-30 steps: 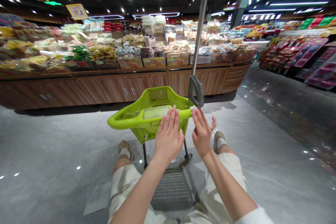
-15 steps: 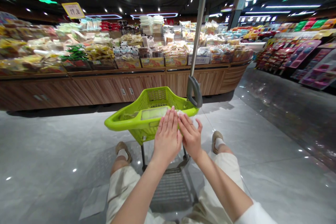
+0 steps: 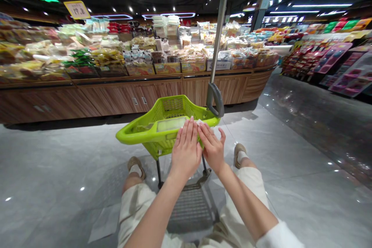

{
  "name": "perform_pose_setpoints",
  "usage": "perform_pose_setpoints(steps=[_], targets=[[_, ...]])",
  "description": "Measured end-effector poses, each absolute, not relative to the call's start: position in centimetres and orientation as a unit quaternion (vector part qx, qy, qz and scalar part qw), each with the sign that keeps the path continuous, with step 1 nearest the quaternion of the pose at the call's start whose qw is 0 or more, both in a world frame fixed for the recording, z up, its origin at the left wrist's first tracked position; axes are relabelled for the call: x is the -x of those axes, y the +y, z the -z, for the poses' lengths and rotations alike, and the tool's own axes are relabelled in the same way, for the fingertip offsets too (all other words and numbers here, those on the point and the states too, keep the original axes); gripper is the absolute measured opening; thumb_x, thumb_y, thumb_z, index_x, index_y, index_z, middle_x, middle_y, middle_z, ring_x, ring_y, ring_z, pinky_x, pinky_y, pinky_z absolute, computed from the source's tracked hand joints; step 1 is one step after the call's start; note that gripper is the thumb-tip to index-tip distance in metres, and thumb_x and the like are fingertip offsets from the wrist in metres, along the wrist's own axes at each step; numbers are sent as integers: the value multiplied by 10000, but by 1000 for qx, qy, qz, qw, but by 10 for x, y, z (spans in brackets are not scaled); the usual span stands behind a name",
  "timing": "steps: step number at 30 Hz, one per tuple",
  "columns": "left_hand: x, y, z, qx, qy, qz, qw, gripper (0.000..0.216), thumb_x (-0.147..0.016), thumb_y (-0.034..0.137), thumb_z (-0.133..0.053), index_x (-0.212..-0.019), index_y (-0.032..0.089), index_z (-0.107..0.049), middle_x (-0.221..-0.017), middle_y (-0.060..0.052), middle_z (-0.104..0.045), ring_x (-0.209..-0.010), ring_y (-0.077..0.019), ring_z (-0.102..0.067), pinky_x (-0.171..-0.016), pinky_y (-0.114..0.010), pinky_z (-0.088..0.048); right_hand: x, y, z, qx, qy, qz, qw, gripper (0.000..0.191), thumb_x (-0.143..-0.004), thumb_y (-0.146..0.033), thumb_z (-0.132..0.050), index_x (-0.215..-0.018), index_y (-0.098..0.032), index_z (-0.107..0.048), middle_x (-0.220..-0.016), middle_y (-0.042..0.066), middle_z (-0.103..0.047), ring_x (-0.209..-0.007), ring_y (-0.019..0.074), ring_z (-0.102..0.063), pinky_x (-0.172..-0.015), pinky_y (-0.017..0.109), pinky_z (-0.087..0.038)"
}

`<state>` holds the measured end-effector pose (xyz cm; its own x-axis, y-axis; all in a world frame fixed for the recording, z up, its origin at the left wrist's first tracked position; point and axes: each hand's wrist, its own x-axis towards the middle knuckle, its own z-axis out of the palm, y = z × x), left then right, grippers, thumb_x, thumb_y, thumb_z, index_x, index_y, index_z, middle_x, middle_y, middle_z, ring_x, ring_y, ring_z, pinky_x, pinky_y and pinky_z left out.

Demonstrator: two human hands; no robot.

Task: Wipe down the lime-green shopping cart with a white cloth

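both hands flat on the green cart's rear bar just ahead, left hand and right hand with fingers straight and together, gripping nothing: better to curl them under for steady steering.

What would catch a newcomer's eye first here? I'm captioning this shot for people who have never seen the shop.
The lime-green shopping cart stands at centre, with the left hand and right hand laid flat, fingers outstretched, on its handle. A grey pole rises from its right corner. Behind runs a long wooden counter heaped with packaged food, under a yellow price sign at upper left.
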<state>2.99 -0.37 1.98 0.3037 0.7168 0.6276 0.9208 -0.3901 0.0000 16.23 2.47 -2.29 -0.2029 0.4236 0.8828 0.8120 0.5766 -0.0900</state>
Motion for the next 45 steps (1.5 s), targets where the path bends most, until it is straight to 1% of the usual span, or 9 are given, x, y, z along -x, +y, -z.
perform_pose_setpoints(steps=[4,12,18,21,24,29,34,40,45], targets=[[-30,-4,-20,789,-517,282,177,731,-921,205,-419,-1569,84,-103,-1641,-122,-228,-1530,-227,-150,-1240,-429,-184,-180,29,24,471,-701,198,498,747,-852,22,-340,-1535,-282,-322,-1452,79,-545,-1393,188,-454,-1193,480,-132],[-30,-4,-20,786,-516,287,182,735,-914,198,-420,-1570,96,-106,-1635,-129,-248,-1526,-236,-166,-1237,-437,-192,-168,26,28,389,-766,188,476,684,-916,-37,-355,-1560,-245,-261,-1468,96,-522,-1405,180,-435,-1187,435,-280],[-30,-4,-20,788,-518,281,178,740,-913,208,-427,-1568,89,-104,-1639,-133,-232,-1531,-234,-143,-1234,-451,-213,-171,32,27,425,-705,149,547,707,-901,-28,-337,-1563,-259,-243,-1544,84,-424,-1460,218,-341,-1161,488,-373],[-30,-4,-20,785,-524,277,180,724,-912,212,-426,-1564,90,-138,-1638,-137,-235,-1529,-241,-148,-1236,-452,-207,-161,31,28,371,-753,147,524,676,-941,-76,-394,-1568,-260,-221,-1524,81,-450,-1437,210,-384,-1150,457,-410],[-29,-5,-21,785,-525,276,179,714,-912,205,-412,-1565,98,-143,-1639,-125,-237,-1529,-233,-149,-1238,-441,-203,-171,33,29,357,-765,157,513,658,-952,-49,-370,-1557,-281,-257,-1494,69,-492,-1416,194,-418,-1155,441,-407],[-30,-4,-20,787,-519,280,181,722,-911,198,-413,-1563,81,-129,-1637,-132,-240,-1529,-235,-148,-1239,-443,-195,-180,35,27,418,-703,143,558,643,-951,-52,-333,-1552,-272,-271,-1538,78,-434,-1450,219,-361,-1172,500,-366],[-31,-4,-20,785,-524,277,179,716,-912,211,-425,-1561,82,-151,-1636,-146,-234,-1530,-244,-146,-1235,-457,-206,-157,29,24,372,-757,148,517,642,-971,-115,-405,-1568,-254,-216,-1512,88,-465,-1437,205,-383,-1171,450,-380],[-30,-4,-20,789,-514,285,180,737,-908,186,-418,-1568,84,-106,-1635,-133,-242,-1527,-238,-163,-1231,-451,-216,-179,36,28,420,-715,146,540,678,-928,-19,-305,-1553,-278,-265,-1532,74,-442,-1450,197,-359,-1193,493,-325],[-31,-3,-20,787,-520,280,180,735,-908,207,-433,-1564,76,-128,-1639,-140,-227,-1532,-246,-135,-1236,-460,-201,-158,30,28,394,-728,134,545,658,-955,-97,-381,-1569,-259,-212,-1550,85,-412,-1454,213,-352,-1169,480,-380]])
